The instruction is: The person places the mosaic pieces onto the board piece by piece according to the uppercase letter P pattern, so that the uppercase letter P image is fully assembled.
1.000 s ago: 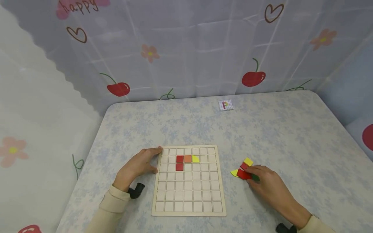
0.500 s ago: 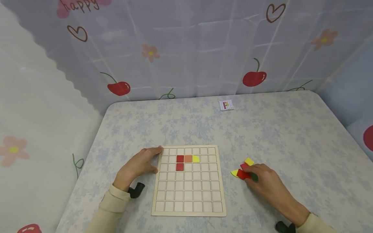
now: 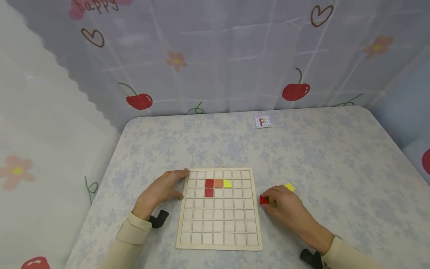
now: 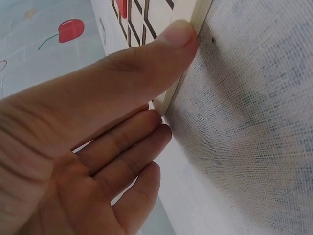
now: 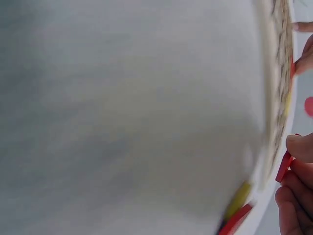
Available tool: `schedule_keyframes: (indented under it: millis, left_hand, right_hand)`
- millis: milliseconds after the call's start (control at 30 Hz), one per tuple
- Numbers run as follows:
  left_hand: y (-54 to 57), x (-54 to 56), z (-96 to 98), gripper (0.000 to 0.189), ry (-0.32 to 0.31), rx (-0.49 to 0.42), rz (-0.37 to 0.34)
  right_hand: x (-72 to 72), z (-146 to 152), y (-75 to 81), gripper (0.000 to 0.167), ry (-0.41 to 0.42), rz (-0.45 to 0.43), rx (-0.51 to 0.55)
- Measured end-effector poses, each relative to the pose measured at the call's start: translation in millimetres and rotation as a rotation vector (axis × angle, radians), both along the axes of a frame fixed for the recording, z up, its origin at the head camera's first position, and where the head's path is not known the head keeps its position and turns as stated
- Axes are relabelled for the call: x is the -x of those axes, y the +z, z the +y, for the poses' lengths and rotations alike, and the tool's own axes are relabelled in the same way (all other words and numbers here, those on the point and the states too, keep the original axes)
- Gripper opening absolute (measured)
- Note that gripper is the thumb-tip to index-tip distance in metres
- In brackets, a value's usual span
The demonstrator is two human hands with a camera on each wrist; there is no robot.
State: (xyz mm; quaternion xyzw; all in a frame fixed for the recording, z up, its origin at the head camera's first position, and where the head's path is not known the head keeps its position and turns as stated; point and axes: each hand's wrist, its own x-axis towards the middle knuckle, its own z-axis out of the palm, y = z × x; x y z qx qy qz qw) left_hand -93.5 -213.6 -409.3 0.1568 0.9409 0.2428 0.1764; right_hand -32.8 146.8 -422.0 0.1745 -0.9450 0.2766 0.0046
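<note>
A wooden grid board point(image 3: 219, 220) lies flat on the table. Two red square tiles point(image 3: 209, 192), an orange square tile point(image 3: 218, 183) and a yellow tile with one rounded corner point(image 3: 227, 183) sit in its upper cells. My left hand point(image 3: 160, 192) steadies the board's left side, the index fingertip at the top corner and the thumb point(image 4: 178, 36) on the edge lower down. Just right of the board, my right hand point(image 3: 290, 209) pinches a red square tile point(image 5: 283, 167) between thumb and fingers.
Loose tiles lie beneath and behind my right hand, mostly hidden; a yellow tile point(image 3: 290, 187) shows past the knuckles. A small card point(image 3: 262, 121) printed with a coloured grid pattern lies near the table's far edge. A printed curtain point(image 3: 231, 56) hangs behind the table.
My right hand has lifted a red tile from the loose pile and moved left with it, towards the board. The left hand stays at the board's edge. The view has shifted slightly.
</note>
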Motion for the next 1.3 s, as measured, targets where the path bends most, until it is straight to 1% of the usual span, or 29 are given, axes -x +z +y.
schedule_keyframes:
  millis: [100, 233, 367, 500, 667, 767, 867, 1000, 1300]
  left_hand:
    - [0.1, -0.7, 0.1, 0.082, 0.002, -0.005, -0.002]
    - [-0.1, -1.0, -0.1, 0.082, 0.002, -0.006, 0.004]
    - [-0.7, -0.2, -0.6, 0.082, 0.003, -0.002, 0.016]
    - [-1.6, 0.4, -0.9, 0.083, -0.002, 0.000, 0.013]
    - [-1.1, 0.2, -1.0, 0.082, 0.003, 0.015, 0.016]
    - [-0.9, 0.2, -1.2, 0.082, 0.003, 0.012, 0.016]
    - [-0.3, 0.3, -1.6, 0.082, 0.000, 0.002, 0.012]
    - [0.1, 0.5, -1.9, 0.083, -0.004, -0.011, 0.012]
    - [-2.1, 1.3, -2.1, 0.083, 0.001, -0.009, 0.007]
  right_hand:
    - [4.8, -18, 3.5, 0.023, 0.033, 0.002, -0.018]
    - [9.3, -41, 5.8, 0.021, 0.082, -0.005, -0.015]
    - [12.8, -63, 4.7, 0.018, 0.152, 0.008, -0.008]
    - [16.2, -84, 3.4, 0.016, 0.224, 0.031, -0.016]
    - [19.2, -107, 2.3, 0.014, 0.287, 0.044, -0.013]
    - [20.6, -117, 0.4, 0.013, 0.309, 0.024, -0.015]
    - [21.8, -123, -2.5, 0.011, 0.319, 0.026, -0.030]
    - [22.5, -126, -5.0, 0.008, 0.321, 0.035, -0.032]
    - [22.1, -132, -5.4, 0.009, 0.333, 0.001, -0.018]
